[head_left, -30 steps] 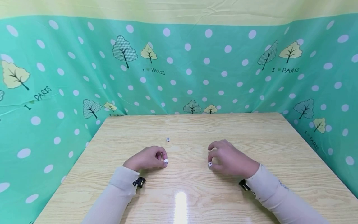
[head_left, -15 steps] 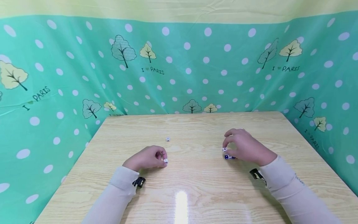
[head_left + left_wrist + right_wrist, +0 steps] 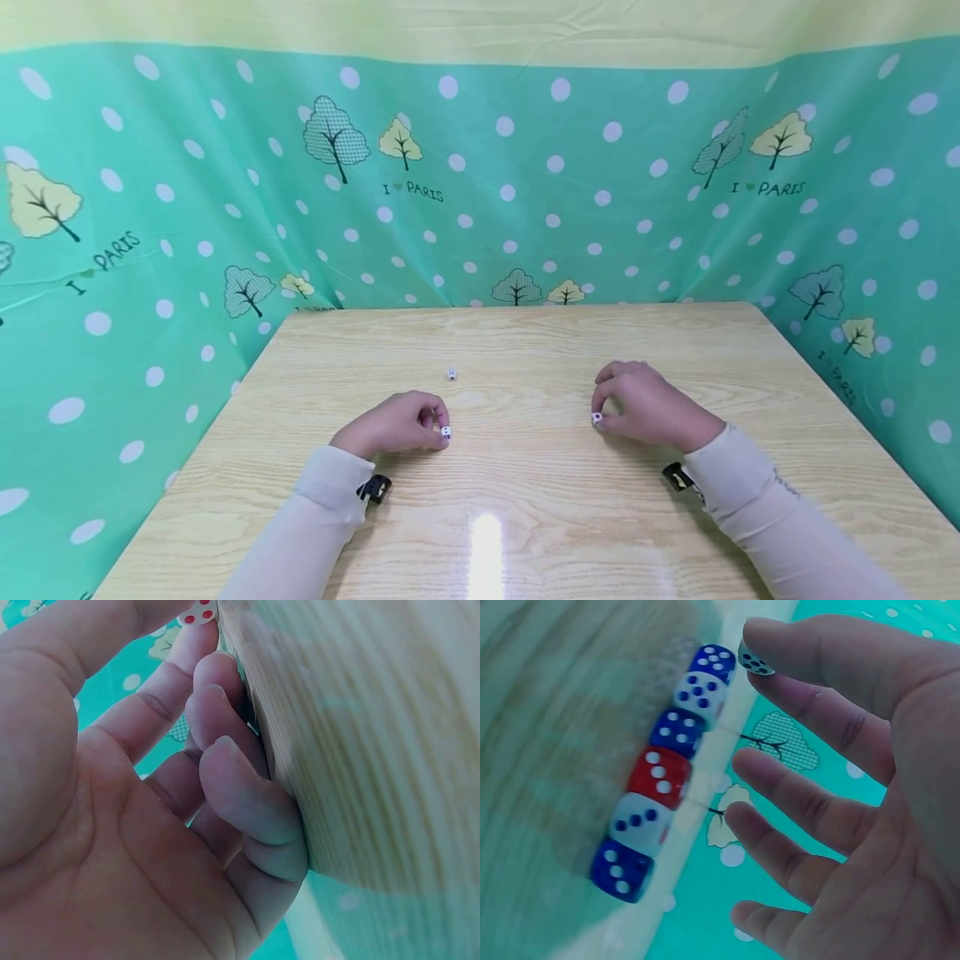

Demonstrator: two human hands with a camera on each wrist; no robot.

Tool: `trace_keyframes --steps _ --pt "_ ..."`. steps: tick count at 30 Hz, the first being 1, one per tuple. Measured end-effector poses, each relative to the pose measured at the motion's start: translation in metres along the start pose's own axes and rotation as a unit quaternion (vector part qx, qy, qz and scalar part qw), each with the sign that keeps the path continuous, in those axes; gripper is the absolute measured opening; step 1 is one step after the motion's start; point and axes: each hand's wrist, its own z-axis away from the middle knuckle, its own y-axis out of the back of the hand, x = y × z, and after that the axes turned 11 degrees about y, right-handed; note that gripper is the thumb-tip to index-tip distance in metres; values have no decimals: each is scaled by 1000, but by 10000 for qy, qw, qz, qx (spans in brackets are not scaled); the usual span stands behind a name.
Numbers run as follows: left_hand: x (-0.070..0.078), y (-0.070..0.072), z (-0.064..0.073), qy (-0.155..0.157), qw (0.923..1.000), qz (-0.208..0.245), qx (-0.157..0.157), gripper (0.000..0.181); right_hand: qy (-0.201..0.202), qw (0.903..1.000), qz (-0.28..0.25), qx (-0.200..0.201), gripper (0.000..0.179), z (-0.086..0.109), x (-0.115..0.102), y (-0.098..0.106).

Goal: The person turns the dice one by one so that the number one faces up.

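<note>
My left hand [image 3: 393, 423] rests low at the table's left middle and pinches a white die [image 3: 446, 432] between thumb and index finger. In the left wrist view red dots show on this die [image 3: 199, 613], and the other fingers curl by the wood. My right hand [image 3: 648, 407] pinches another white die [image 3: 597, 418] by thumb and index fingertips; black dots show on the held die [image 3: 755, 660] in the right wrist view. Beside it runs a straight row of blue, white and red dice [image 3: 660, 778], hidden behind the hand in the head view. The right hand's remaining fingers spread loosely.
A loose white die [image 3: 452, 375] lies on the wooden table [image 3: 517, 500] beyond my left hand. A green dotted curtain [image 3: 465, 183] with tree prints encloses the table at the back and sides. Black wrist cameras sit under both sleeves.
My right hand has carried its white die rightward and away, then slightly back toward me. The dice row, glimpsed beneath it half a second ago, is now covered. The left hand stays put.
</note>
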Motion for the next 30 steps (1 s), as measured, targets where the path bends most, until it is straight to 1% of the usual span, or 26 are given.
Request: trace_keyframes --steps 5,9,21,30 --pt "0 0 0 52 10000 42 -15 21 -101 9998 -103 -111 16 1 3 -4" --pt "0 0 0 43 10000 4 5 21 -85 9998 -155 -133 17 1 5 -6" --pt "0 0 -1 -19 10000 -26 7 21 -33 9997 -170 -175 21 3 5 -4" --pt "0 -1 0 70 10000 56 4 21 -70 9994 -246 -244 20 3 4 -3"
